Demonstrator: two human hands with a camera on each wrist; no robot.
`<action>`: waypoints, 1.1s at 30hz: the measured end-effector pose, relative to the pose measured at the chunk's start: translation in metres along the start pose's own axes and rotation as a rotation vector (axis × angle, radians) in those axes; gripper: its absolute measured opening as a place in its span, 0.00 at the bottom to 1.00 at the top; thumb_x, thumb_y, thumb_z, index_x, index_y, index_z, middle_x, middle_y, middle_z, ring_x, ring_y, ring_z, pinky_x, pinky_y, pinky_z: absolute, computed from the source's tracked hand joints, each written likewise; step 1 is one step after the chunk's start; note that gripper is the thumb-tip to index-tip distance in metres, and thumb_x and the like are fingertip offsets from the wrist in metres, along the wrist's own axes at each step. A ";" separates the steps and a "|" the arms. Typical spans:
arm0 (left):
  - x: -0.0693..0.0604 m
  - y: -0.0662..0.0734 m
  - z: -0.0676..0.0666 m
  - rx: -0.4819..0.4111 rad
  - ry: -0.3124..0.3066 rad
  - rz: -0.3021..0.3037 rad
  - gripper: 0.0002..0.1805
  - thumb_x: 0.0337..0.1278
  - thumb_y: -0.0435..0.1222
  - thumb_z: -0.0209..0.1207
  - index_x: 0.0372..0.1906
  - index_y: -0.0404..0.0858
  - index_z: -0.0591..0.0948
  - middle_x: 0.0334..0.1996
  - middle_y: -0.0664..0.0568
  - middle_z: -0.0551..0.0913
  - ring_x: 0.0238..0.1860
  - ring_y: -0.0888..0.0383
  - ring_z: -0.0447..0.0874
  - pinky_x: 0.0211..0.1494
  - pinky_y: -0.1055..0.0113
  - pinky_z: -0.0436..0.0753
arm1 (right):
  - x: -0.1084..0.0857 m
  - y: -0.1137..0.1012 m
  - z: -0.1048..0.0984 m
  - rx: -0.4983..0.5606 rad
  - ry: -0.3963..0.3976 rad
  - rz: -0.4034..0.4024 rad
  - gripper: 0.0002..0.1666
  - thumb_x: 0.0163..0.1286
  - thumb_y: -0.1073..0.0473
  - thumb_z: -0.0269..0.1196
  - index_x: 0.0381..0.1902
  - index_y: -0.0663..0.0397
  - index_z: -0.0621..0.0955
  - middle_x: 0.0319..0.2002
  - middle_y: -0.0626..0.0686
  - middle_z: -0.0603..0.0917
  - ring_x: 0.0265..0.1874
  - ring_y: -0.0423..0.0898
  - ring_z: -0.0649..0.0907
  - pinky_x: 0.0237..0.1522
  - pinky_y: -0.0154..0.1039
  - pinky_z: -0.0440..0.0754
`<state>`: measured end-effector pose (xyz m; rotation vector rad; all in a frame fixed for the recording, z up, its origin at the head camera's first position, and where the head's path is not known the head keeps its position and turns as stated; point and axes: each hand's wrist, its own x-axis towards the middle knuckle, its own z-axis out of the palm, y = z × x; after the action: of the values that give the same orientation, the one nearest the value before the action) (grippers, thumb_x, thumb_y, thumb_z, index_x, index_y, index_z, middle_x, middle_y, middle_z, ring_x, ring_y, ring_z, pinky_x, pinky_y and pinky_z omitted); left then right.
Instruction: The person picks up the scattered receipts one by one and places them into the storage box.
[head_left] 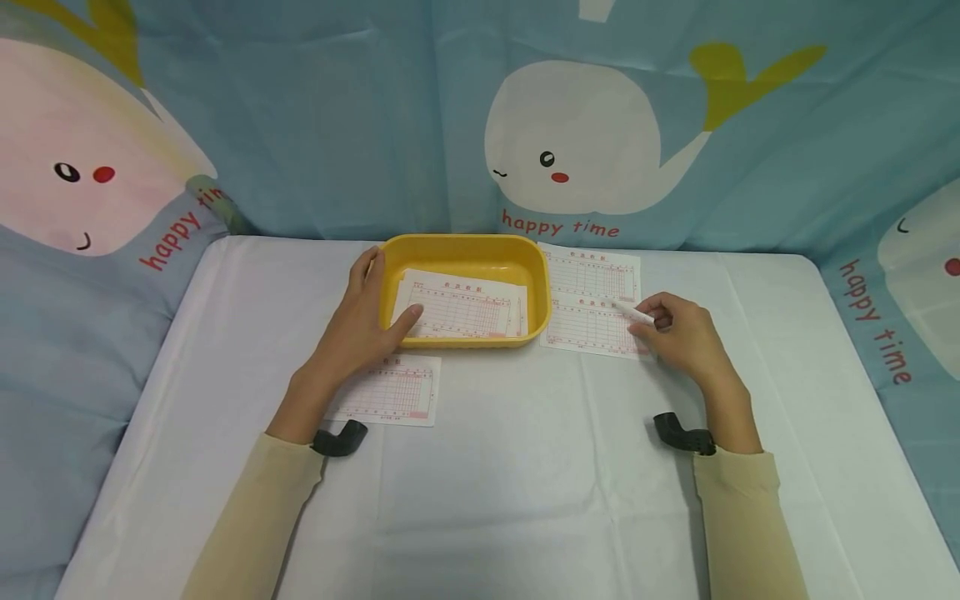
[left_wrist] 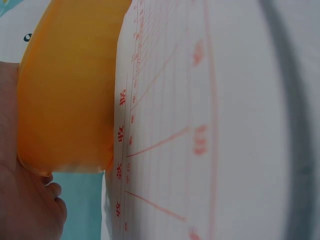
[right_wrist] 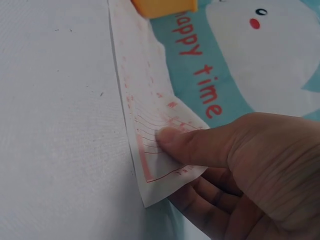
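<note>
A yellow plastic tray (head_left: pixel 465 243) stands at the back of the table with several printed receipt slips (head_left: pixel 465 307) in it. My left hand (head_left: pixel 363 321) grips its left end, thumb over the near rim and fingers along the outer wall. In the left wrist view those fingers (left_wrist: pixel 55 197) curl beneath the yellow wall (left_wrist: pixel 70 100). My right hand (head_left: pixel 682 333) pinches the right end of a receipt slip (head_left: pixel 588 327) beside the tray. In the right wrist view the thumb presses on the slip's corner (right_wrist: pixel 155 165), which is lifted and bent; the other fingers are underneath.
Another receipt slip (head_left: pixel 592 271) lies behind the pinched one, right of the tray. Below the left hand lies one more slip (head_left: pixel 393 392) on the white tablecloth (head_left: pixel 495 483). A blue whale-print curtain (head_left: pixel 375 125) hangs directly behind the table.
</note>
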<state>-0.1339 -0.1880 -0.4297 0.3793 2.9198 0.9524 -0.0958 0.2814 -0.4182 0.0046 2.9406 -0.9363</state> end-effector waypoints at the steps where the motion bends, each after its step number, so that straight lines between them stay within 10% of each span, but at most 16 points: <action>1: 0.000 0.000 0.000 0.000 0.001 0.001 0.55 0.72 0.61 0.55 0.88 0.47 0.39 0.88 0.51 0.39 0.82 0.42 0.58 0.83 0.39 0.64 | 0.000 0.000 -0.001 0.005 -0.006 0.010 0.16 0.71 0.59 0.71 0.51 0.63 0.84 0.42 0.64 0.86 0.43 0.57 0.85 0.38 0.38 0.79; 21: 0.000 0.000 0.000 0.006 -0.006 -0.003 0.56 0.72 0.62 0.55 0.88 0.45 0.38 0.88 0.50 0.38 0.84 0.41 0.55 0.83 0.38 0.63 | 0.000 0.003 -0.004 0.079 0.033 0.089 0.17 0.67 0.51 0.76 0.39 0.60 0.86 0.34 0.56 0.88 0.31 0.37 0.80 0.32 0.29 0.76; 33: 0.002 0.001 0.000 -0.006 -0.005 0.018 0.56 0.72 0.62 0.55 0.88 0.43 0.38 0.88 0.47 0.39 0.85 0.43 0.53 0.84 0.39 0.62 | 0.000 -0.002 -0.011 0.382 0.137 0.188 0.20 0.68 0.50 0.75 0.44 0.62 0.86 0.24 0.30 0.82 0.26 0.29 0.80 0.29 0.27 0.81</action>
<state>-0.1358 -0.1868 -0.4290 0.4080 2.9135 0.9609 -0.0968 0.2863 -0.4084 0.3675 2.7590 -1.4967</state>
